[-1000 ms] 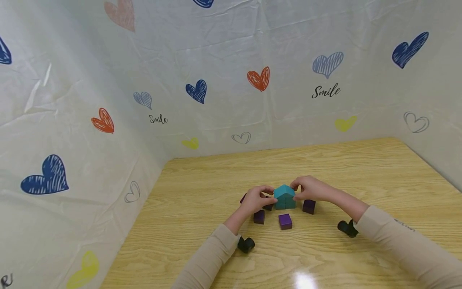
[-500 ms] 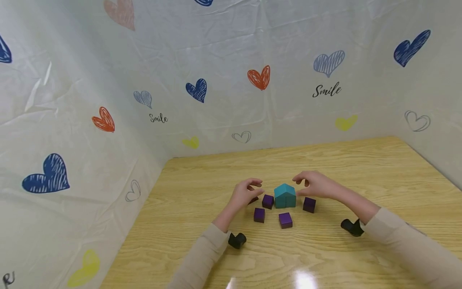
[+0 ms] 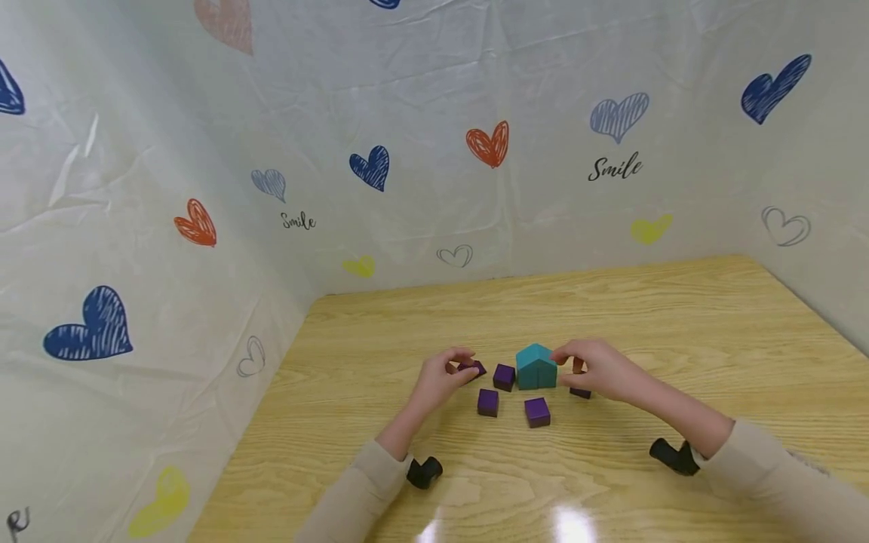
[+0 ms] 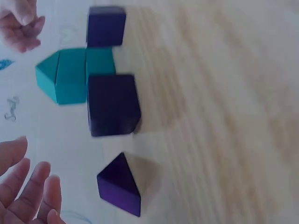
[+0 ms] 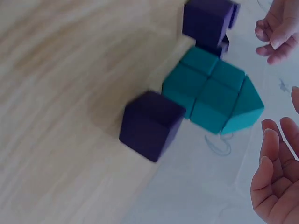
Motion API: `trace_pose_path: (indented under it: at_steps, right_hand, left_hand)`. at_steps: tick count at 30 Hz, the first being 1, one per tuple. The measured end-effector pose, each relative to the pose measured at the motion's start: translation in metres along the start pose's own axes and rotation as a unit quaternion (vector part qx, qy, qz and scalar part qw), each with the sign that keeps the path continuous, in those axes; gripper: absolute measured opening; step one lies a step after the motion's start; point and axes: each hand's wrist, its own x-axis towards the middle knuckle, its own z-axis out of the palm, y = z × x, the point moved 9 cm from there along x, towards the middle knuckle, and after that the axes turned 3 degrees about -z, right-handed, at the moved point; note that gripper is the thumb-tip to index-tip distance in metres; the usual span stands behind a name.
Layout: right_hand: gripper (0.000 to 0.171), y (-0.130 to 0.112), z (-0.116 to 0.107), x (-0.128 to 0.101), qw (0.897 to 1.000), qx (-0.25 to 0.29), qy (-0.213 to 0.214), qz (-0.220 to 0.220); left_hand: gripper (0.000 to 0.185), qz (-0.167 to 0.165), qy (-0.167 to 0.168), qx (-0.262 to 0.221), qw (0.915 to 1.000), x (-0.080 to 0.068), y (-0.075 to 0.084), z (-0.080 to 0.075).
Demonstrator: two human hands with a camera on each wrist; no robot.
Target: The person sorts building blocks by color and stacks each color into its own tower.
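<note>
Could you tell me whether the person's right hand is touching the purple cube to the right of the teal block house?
Apart. The right wrist view shows bare table between the right hand and the purple cube; the fingers are spread and hold nothing.

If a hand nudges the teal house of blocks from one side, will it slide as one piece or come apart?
The teal house shows seams between separate blocks in the right wrist view, so it would probably come apart rather than slide whole. Its sloped roof pieces look likeliest to slip off. The blocks look stiff with flat faces, so they should not roll on the table.

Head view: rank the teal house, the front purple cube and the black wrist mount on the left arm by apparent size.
1. teal house, clearly largest.
2. black wrist mount and front purple cube look about alike; the mount sits nearer the camera, so I won't rank them.
</note>
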Motion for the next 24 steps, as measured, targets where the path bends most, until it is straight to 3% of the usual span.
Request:
trace_pose_path:
  at_steps: [6, 11, 17, 24]
  right_hand:
    - [0.030, -0.003, 0.024, -0.005, 0.999, 0.018, -0.028, -0.001]
    - [0.031, 0.004, 0.042, -0.005, 0.998, 0.019, -0.046, 0.036]
    - [0.035, 0.013, 0.058, -0.003, 0.995, 0.013, -0.070, 0.070]
    - [0.029, 0.014, 0.066, 0.001, 0.993, 0.001, -0.070, 0.092]
  left_hand:
    - [0.028, 0.021, -0.028, 0.049, 0.9982, -0.018, 0.011, 0.025]
    - [0.030, 0.028, -0.051, 0.079, 0.9952, -0.027, 0.022, 0.049]
    - [0.031, 0.026, -0.078, 0.150, 0.9852, -0.023, 0.025, 0.071]
    - [0.031, -0.003, -0.100, 0.179, 0.9787, -0.021, 0.022, 0.086]
